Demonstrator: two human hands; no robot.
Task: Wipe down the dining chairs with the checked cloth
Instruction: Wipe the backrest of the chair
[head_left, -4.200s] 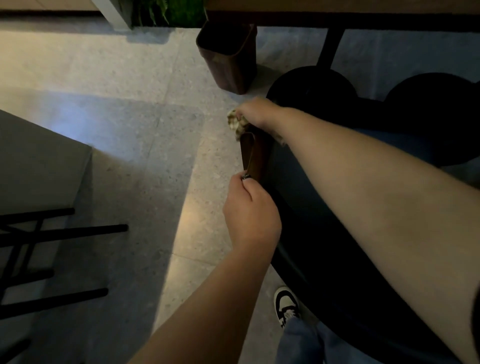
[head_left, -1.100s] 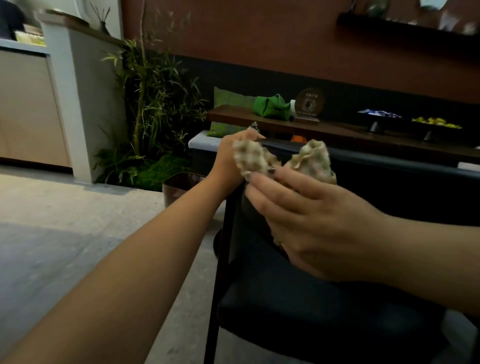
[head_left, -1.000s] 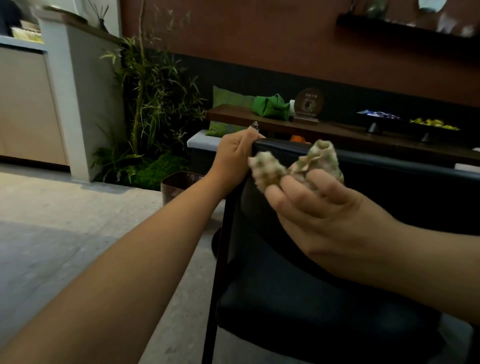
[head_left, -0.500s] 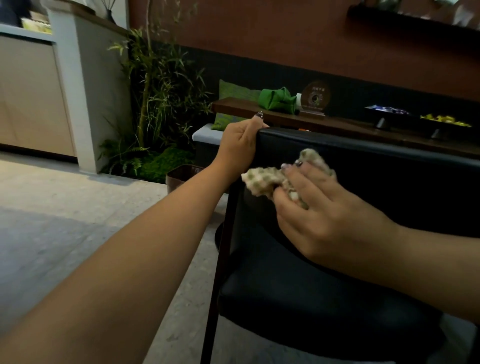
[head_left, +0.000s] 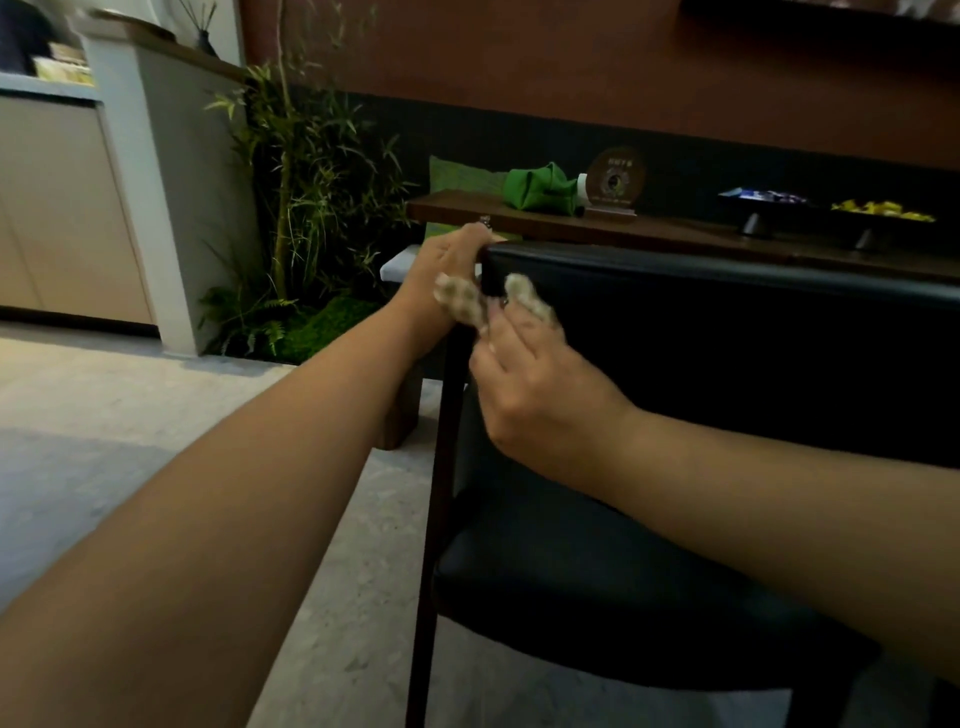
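Black dining chair (head_left: 701, 364): padded back and seat, dark frame post at its left edge, standing directly under both hands. Left hand (head_left: 441, 270): fingers curled over the top left corner of the chair back, gripping it. Right hand (head_left: 535, 384): just right of and below the left, fingers closed around the checked cloth (head_left: 467, 304), which is bunched against the post beside the left wrist.

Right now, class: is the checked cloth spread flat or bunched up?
Bunched up. The checked cloth is a crumpled wad in the right hand, two lumps poking past the fingers against the chair back's left edge.
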